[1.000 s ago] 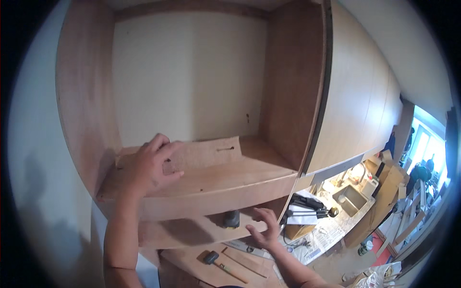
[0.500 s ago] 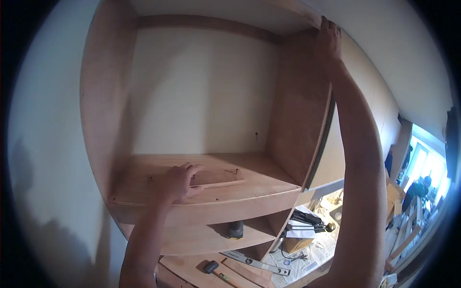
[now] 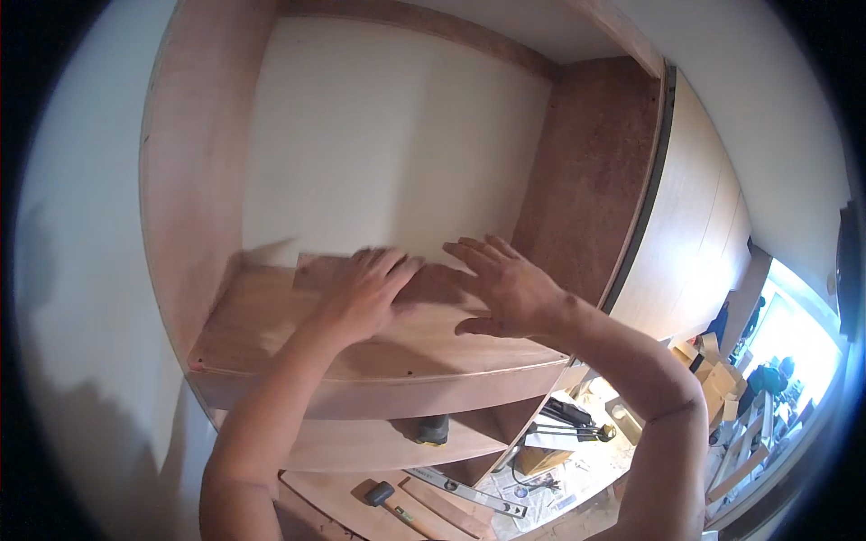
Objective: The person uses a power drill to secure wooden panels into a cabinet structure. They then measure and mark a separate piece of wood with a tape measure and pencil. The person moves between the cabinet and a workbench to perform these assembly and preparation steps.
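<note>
Two bare forearms reach up from the lower edge. The left hand (image 3: 363, 293) is over a short wooden board (image 3: 316, 273); its fingers blur and hide part of the wood, so I cannot tell whether that grip is clamped on it. The right hand (image 3: 514, 290) spreads near the board's right part, its grip apart, thumb well away from the fingers; contact there is unclear.

The board is inside an open wooden cabinet, toward the rear of its bottom panel (image 3: 248, 317). Its long axis runs left to right, roughly along the pale back panel (image 3: 388, 135). One end points toward the left side wall (image 3: 194, 180), the other is hidden near the right hand. It seems raised on a long edge, though its tilt is hard to judge.

The cabinet's sides, bottom and back are in place and the board is inside; it looks unfastened, and this opening has no door.

Below, a dark tool (image 3: 433, 430) rests on a lower shelf (image 3: 361, 444), above a mallet (image 3: 380, 494) and a spirit level (image 3: 469, 495). Far right, cardboard boxes (image 3: 719, 388) stand before a bright window (image 3: 803, 311).
</note>
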Motion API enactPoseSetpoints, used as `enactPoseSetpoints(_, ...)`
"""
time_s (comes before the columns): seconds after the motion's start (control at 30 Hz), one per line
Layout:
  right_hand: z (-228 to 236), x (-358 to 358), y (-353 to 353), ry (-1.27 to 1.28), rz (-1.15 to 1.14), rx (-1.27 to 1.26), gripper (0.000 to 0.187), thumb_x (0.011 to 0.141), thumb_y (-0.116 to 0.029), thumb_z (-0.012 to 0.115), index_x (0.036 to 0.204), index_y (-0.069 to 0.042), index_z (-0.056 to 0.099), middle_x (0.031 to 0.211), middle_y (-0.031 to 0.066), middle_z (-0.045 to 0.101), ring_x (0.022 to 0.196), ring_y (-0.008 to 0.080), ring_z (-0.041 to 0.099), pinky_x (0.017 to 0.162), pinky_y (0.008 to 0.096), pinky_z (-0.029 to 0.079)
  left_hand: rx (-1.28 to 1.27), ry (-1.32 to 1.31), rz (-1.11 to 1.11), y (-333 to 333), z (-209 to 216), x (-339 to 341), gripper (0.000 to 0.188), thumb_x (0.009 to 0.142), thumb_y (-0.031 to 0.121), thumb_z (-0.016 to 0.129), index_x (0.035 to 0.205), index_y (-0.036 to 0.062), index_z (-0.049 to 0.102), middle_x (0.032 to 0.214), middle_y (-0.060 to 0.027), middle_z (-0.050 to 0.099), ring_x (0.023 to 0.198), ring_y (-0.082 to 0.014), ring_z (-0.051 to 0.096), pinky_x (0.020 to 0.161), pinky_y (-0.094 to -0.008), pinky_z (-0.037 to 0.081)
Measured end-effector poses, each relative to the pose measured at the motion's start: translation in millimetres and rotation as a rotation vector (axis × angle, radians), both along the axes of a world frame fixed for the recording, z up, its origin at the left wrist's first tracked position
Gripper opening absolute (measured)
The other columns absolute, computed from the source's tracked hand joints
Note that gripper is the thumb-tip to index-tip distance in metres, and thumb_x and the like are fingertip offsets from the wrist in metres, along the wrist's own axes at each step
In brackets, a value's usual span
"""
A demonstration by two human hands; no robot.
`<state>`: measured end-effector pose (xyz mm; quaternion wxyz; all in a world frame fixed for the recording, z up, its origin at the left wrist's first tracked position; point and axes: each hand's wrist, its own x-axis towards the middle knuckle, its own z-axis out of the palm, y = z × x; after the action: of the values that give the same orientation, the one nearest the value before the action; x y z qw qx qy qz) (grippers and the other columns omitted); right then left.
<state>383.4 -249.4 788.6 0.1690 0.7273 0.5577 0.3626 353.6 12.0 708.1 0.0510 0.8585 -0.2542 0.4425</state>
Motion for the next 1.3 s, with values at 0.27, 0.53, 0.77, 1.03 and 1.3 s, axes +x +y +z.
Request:
enactPoseSetpoints(0.27, 92, 66, -34, -0.408, -0.07, 0.33, 0.041, 0.093, -0.022, 0.059, 0.131, -0.008, 0.062, 0.143, 0.0206, 0.051, 0.132, 0.04, 0.049, 0.111, 0.0491, 0.041, -0.09, -0.707, -0.028, -54, 130, 62, 0.061, 0.086, 0.031, 0.079, 0.139, 0.0144, 0.056, 0.137, -0.0157, 0.053, 0.137, -0.0368, 0.044, 0.116, -0.0651, 0.032)
enactPoseSetpoints(0.53, 252, 130, -65, -0.957, -0.847, 0.435, 0.035, 0.099, -0.024, 0.053, 0.125, -0.008, 0.068, 0.129, 0.017, 0.064, 0.124, 0.0343, 0.056, 0.111, 0.0529, 0.039, 0.502, -0.16, -0.165, -81, -5, 105, 0.072, 0.097, 0.062, 0.056, 0.153, 0.0172, 0.046, 0.143, -0.0201, 0.051, 0.139, -0.035, 0.046, 0.121, -0.0662, 0.023)
enactPoseSetpoints(0.77, 268, 122, -59, -0.759, -0.761, 0.445, 0.033, 0.099, -0.021, 0.054, 0.124, -0.007, 0.069, 0.124, 0.015, 0.067, 0.121, 0.0325, 0.061, 0.104, 0.0498, 0.046, 0.485, 0.039, -0.355, -89, -45, 92, 0.071, 0.101, 0.068, 0.041, 0.152, 0.0193, 0.047, 0.141, -0.0177, 0.051, 0.141, -0.0334, 0.044, 0.125, -0.0636, 0.016)
enactPoseSetpoints(1.03, 321, 201, -88, -0.984, -0.979, 0.452, 0.031, 0.1, -0.017, 0.051, 0.12, -0.008, 0.072, 0.131, 0.0191, 0.065, 0.119, 0.0336, 0.065, 0.1, 0.0462, 0.053, 0.411, 0.217, -0.493, -88, -55, 98, 0.068, 0.099, 0.065, 0.049, 0.152, 0.0214, 0.049, 0.143, -0.0171, 0.05, 0.142, -0.0333, 0.043, 0.126, -0.0613, 0.016)
enactPoseSetpoints(1.3, 316, 172, -122, -0.885, -0.691, 0.406, 0.034, 0.098, -0.01, 0.049, 0.127, -0.007, 0.067, 0.128, 0.0193, 0.065, 0.119, 0.0364, 0.063, 0.106, 0.0483, 0.052, 0.411, 0.265, -0.457, -84, -58, 91, 0.066, 0.1, 0.065, 0.047, 0.149, 0.0212, 0.053, 0.146, -0.016, 0.05, 0.143, -0.0331, 0.042, 0.126, -0.0599, 0.017)
